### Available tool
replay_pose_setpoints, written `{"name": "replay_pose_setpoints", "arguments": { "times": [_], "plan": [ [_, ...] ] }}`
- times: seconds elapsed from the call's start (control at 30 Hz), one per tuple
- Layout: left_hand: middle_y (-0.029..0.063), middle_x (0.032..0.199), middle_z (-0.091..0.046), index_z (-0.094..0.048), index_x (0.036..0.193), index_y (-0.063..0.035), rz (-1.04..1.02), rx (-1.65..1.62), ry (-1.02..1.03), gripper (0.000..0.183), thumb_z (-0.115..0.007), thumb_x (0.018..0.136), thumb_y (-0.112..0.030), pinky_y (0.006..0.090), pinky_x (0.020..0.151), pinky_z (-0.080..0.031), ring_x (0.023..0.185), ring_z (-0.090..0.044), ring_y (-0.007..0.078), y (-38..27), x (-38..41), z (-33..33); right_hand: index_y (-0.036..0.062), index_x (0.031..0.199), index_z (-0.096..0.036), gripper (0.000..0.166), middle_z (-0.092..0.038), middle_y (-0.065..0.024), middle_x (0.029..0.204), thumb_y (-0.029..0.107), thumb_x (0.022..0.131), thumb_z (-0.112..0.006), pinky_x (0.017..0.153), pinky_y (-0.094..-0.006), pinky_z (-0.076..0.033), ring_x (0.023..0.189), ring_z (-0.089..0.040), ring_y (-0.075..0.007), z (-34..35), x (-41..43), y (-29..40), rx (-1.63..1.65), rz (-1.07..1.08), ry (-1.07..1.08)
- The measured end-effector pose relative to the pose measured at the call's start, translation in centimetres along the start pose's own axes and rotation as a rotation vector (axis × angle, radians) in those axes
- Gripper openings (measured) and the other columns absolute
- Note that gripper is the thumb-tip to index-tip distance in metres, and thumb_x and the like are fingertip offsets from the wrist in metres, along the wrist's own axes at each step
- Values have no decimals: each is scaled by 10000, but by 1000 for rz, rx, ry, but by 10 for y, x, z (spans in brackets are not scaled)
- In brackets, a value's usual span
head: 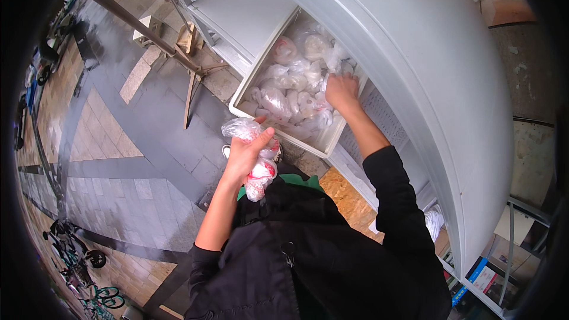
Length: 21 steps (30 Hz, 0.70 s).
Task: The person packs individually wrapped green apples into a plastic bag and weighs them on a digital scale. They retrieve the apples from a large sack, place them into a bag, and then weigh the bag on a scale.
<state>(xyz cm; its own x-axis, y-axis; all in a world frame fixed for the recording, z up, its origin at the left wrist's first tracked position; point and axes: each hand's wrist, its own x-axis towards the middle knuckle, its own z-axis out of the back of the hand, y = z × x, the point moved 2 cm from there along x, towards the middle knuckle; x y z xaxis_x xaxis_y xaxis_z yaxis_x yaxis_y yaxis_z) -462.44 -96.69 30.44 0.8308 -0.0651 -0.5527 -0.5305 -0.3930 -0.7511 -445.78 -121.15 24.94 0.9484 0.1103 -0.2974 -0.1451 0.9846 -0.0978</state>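
A white plastic bin [284, 135] full of bunched clear plastic bags [289, 80], some with red markings, stands on a grey metal shelf. My left hand [246, 153] is outside the bin's near left corner, closed around several bundled plastic bags [260, 175] with red print; the thumb lies on top. My right hand [342, 91] reaches into the right side of the bin and touches the bags there. Its fingertips are partly hidden, so whether they grip a bag cannot be told.
A large grey metal shelf panel [426, 53] curves over the right side. A rusty metal pole [138, 22] with splayed feet stands on the paving at the upper left, near a white stool [149, 31]. A particle board [349, 195] is below the shelf. Bicycles [75, 253] stand far left.
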Motion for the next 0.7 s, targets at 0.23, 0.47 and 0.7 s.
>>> {"name": "replay_pose_setpoints", "arguments": {
  "times": [0.23,0.47,0.7],
  "plan": [
    [86,895,-632,-476,1284,32,-26,-96,85,577,-727,847,-249,286,686,-519,776,-633,145,2,-1,18,-5,957,-619,156,-661,-121,977,11,803,-636,775,-306,-502,885,-639,-192,45,-25,-31,1063,128,-151],
    [86,1090,-601,-423,1352,-16,-59,-241,265,805,-754,766,-457,321,854,-490,986,-587,173,2,2,7,8,832,-589,200,-650,-93,946,-150,708,-589,787,-307,-507,879,-637,-198,89,-112,28,1123,632,-364],
    [113,1079,-609,-515,1205,38,64,-187,154,581,-756,761,-248,327,815,-499,959,-601,200,13,-2,-2,28,797,-619,275,-642,-91,887,-156,598,-570,701,-331,-531,834,-645,-274,62,-140,57,892,919,-537]
  ]
}}
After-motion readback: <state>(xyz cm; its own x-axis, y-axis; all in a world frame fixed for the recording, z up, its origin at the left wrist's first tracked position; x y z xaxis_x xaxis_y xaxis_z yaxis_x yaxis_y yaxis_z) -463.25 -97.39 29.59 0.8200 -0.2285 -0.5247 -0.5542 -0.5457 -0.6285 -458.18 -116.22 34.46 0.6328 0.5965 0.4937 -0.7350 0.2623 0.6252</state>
